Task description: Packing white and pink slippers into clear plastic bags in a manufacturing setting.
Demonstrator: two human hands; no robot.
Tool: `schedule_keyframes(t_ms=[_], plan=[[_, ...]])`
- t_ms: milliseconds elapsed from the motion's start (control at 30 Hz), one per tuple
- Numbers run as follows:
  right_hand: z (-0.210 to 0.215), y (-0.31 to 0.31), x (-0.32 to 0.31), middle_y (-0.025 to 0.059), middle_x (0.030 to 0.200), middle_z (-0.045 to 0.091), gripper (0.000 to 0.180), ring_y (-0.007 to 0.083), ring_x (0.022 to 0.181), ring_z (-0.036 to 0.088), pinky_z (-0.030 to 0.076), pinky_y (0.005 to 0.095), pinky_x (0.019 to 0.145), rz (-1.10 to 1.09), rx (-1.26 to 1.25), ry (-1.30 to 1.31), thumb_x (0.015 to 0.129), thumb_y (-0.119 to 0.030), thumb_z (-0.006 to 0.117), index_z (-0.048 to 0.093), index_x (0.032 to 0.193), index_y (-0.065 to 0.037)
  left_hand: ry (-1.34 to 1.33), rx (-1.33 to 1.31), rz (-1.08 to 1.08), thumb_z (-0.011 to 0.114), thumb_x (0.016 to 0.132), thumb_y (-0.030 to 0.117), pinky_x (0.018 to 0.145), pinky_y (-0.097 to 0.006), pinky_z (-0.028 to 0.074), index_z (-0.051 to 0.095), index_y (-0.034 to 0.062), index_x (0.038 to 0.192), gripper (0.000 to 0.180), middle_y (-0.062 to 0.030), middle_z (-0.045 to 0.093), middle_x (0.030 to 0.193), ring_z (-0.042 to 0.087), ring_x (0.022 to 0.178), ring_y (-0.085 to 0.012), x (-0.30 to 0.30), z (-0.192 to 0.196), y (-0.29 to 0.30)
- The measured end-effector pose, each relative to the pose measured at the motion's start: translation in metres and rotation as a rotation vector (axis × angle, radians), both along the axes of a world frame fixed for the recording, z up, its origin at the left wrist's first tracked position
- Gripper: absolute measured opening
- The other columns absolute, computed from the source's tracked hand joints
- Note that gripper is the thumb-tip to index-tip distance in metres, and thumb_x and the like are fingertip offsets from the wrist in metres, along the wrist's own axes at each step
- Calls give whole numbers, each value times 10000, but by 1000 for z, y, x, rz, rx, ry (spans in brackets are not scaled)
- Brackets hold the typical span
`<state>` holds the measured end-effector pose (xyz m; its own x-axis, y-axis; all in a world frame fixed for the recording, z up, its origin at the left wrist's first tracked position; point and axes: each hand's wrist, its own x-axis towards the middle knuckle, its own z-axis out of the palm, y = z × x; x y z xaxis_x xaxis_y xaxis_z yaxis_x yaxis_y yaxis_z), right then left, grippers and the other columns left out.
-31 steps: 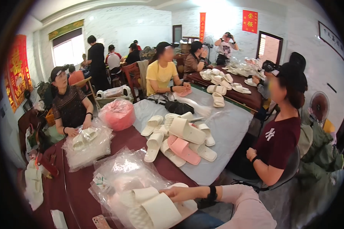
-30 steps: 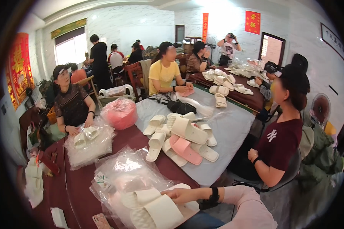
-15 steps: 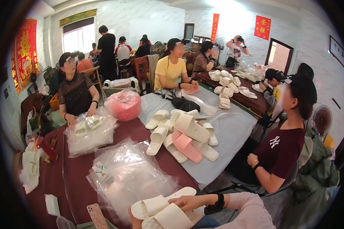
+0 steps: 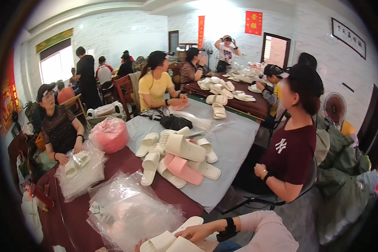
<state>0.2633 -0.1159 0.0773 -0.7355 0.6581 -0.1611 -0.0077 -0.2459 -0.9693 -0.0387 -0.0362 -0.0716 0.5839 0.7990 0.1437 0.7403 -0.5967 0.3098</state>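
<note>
**Cream slippers held at lower frame edge**

Head view: right hand (image 4: 199, 232), wristband on, lay over a pair of cream slippers (image 4: 172, 239), fingers curled round the upper one. Long axis ran lower-left to upper-right. Left hand (image 4: 137, 245) barely visible at the toe end; grip not determinable. Heap of clear plastic bags (image 4: 130, 210) lay just left, on the dark red table (image 4: 71, 214).

This is a small packing workroom set up in a plain hall with white tiled walls (image 4: 126, 38) and red banners (image 4: 253, 22). Long tables (image 4: 227, 143) are heaped with cream and pink slippers (image 4: 178, 157) and stacks of clear plastic bags (image 4: 130, 210). People sit along both sides sorting and bagging them, with more workers at the tables behind.
</note>
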Motion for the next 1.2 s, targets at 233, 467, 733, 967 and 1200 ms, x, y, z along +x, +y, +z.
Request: schedule_keyframes(t_ms=[233,467,733,967,1200], plan=[[-46,-4,7,75,1457,309,331,112,1196,383,358,262,940,-20,-36,-15,917,-196,564,563,1166,22,21,-28,-70,512,897,289,993,-364,344,442,59,1332,497,-108,510,1310,463,1202,-247,9,-4,14],[-28,-5,1,64,1446,331,330,108,1199,368,346,262,946,-35,64,-16,920,-207,563,566,1152,29,49,-60,-70,508,898,288,989,-342,351,431,57,1342,506,-93,508,1323,462,1208,-232,-2,-17,4],[-22,-11,1,36,1427,348,322,112,1210,364,317,263,975,-90,-143,-21,917,-218,573,578,1120,32,-410,-122,-17,404,939,330,1047,-368,288,433,74,1346,481,-109,484,1339,415,1252,-252,-2,-34,3],[-18,-14,-1,10,1337,393,315,92,1104,417,354,249,909,-43,-88,77,918,-228,573,589,1073,45,-632,-406,110,414,946,313,1033,-389,308,440,47,1332,469,-150,491,1310,439,1218,-279,10,-3,-3],[-40,-20,6,17,1309,409,326,82,1080,443,378,245,895,-117,-93,-10,910,-222,583,584,1108,37,-855,-689,231,423,953,295,1019,-411,327,447,21,1319,458,-192,499,1282,463,1184,-307,30,38,-8]])
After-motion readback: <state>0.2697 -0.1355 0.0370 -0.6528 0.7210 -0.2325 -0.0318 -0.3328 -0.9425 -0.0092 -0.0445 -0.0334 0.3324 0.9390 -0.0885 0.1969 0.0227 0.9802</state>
